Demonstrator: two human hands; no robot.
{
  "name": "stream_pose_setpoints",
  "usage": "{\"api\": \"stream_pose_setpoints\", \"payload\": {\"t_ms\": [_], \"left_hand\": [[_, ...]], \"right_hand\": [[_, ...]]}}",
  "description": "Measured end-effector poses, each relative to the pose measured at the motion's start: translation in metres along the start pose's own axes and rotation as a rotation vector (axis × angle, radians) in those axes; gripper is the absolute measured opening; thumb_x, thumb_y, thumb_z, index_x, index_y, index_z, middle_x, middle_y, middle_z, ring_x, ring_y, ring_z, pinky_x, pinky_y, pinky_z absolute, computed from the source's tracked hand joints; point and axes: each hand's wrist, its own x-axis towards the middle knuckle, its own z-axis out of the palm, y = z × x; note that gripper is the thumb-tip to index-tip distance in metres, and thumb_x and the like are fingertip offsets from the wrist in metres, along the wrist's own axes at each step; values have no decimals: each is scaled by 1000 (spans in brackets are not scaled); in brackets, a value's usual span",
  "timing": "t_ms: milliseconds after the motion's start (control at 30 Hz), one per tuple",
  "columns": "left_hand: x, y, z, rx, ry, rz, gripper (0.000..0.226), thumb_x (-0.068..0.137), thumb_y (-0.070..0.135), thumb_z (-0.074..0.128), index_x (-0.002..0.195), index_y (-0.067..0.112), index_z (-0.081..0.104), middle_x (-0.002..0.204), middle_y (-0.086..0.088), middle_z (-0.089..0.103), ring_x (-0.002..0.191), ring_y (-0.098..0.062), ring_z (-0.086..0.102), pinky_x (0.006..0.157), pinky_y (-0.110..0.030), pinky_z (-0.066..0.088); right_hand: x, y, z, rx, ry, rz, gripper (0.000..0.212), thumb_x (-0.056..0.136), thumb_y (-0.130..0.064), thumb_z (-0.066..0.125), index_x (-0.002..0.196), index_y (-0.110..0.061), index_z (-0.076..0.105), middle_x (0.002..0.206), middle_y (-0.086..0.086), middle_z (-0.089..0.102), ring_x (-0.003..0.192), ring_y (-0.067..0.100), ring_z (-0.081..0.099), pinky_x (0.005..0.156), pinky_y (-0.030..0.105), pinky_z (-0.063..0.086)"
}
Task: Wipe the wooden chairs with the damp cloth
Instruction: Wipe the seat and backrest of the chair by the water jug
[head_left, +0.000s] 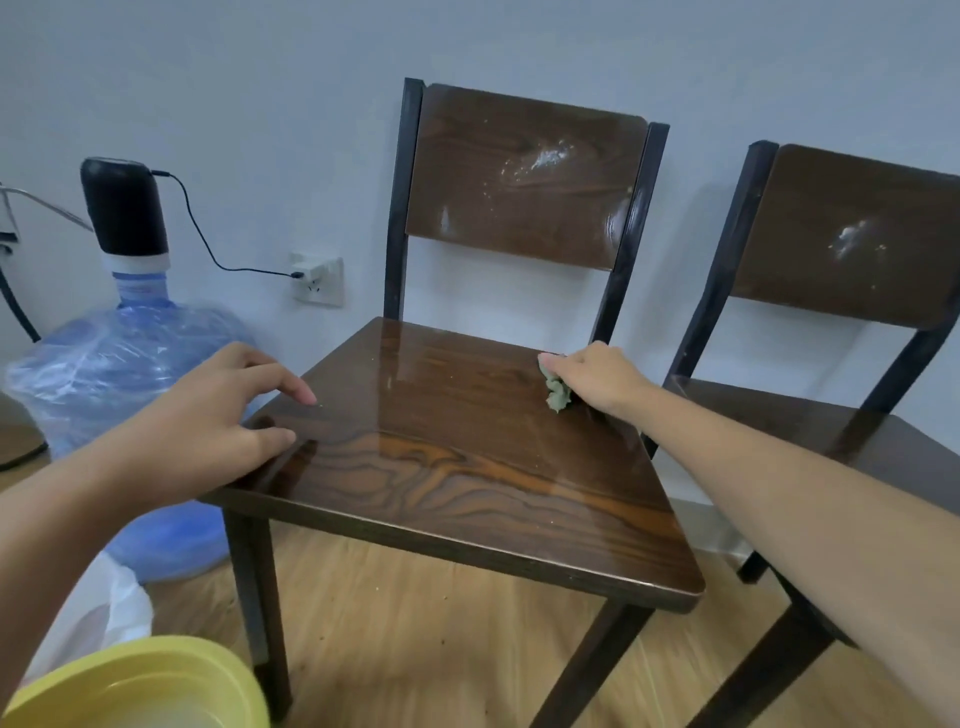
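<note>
Against a pale wall (260, 78), on a light wood-plank floor (415, 649), stood two dark wooden chairs side by side, backs to the wall. Seen from the head camera, looking down and forward: glossy grain on the seat of the nearer chair (452, 467), a wet sheen toward its back edge, pale specks scattered across it. Showed whitish smears on that chair's backrest (524, 176), upper right of the panel. Carried a similar white patch on the backrest of the second chair (852, 239), which sat just to the right, partly cut off by the frame edge.

Pressed a small crumpled green cloth (556, 392) onto the near chair's seat, close to the back right corner, beside the rear post. Gripped it in the right hand (597, 379), fingers curled tight around the wad, knuckles up. Rested the left hand (218, 421) at the seat's left front corner, thumb on the edge, fingers loosely spread and holding nothing.

Stood to the left a large blue water jug (119, 374) wrapped in clear plastic, topped with a black pump (124, 208). Ran a black cable (208, 249) from the pump to a white wall socket (317, 278). Sat at the lower left a yellow basin (140, 686), with a white plastic bag (98, 613) just behind it.
</note>
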Motion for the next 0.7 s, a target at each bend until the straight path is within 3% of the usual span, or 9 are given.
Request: {"api": "stream_pose_setpoints", "payload": {"t_ms": [100, 167, 233, 300, 400, 533, 633, 700], "left_hand": [[0, -5, -2, 22, -8, -1, 29, 82, 22, 75, 100, 43, 67, 122, 8, 48, 109, -12, 47, 91, -32, 39], [1, -5, -4, 10, 7, -3, 30, 82, 21, 75, 99, 43, 67, 122, 7, 49, 110, -14, 48, 92, -34, 41], [2, -5, -5, 11, 9, -6, 29, 82, 21, 75, 100, 43, 67, 122, 6, 48, 111, -15, 48, 95, -36, 42], [3, -4, -4, 14, 6, -14, 30, 83, 22, 75, 100, 44, 67, 124, 6, 46, 114, -16, 47, 97, -38, 43], [2, -4, -2, 4, -10, -23, 30, 83, 23, 74, 99, 47, 64, 129, 7, 43, 121, -19, 47, 99, -39, 44], [2, 0, -2, 4, -5, -45, 29, 85, 22, 73, 103, 44, 66, 135, 3, 44, 129, -21, 44, 104, -32, 32], [0, 4, 1, -39, 37, -47, 29, 86, 21, 71, 108, 39, 69, 130, 7, 43, 118, -12, 44, 100, -27, 31], [-1, 0, 3, -60, 30, -58, 27, 88, 20, 68, 110, 36, 69, 127, 10, 41, 113, -9, 42, 97, -25, 30]], "right_hand": [[-19, 7, -3, -46, -20, -148, 15, 92, -26, 71, 103, -24, 81, 116, -6, 75, 102, 6, 64, 96, 30, 52], [-42, 5, -7, -34, -91, -221, 26, 88, -26, 77, 113, -33, 77, 120, -12, 72, 111, 1, 62, 105, 33, 49], [-72, -5, -12, -42, -174, -283, 32, 86, -27, 78, 115, -38, 74, 120, -18, 70, 99, -12, 62, 92, 20, 53], [-106, -14, -17, -64, -249, -303, 31, 87, -30, 77, 114, -44, 73, 121, -22, 69, 95, -13, 62, 81, 13, 52], [-157, -21, -25, -54, -315, -328, 30, 87, -29, 76, 111, -47, 74, 112, -27, 71, 104, -10, 64, 86, 19, 56], [-207, -19, -40, 30, -368, -302, 31, 85, -20, 78, 108, -42, 78, 103, -27, 74, 102, -8, 67, 87, 11, 52], [-222, -18, -57, 67, -455, -252, 31, 84, -13, 76, 99, -40, 81, 100, -16, 78, 101, 2, 72, 89, 19, 56], [-207, -18, -67, 99, -391, -205, 27, 82, -10, 77, 90, -35, 84, 97, -12, 80, 96, 3, 74, 86, 23, 59]]}}
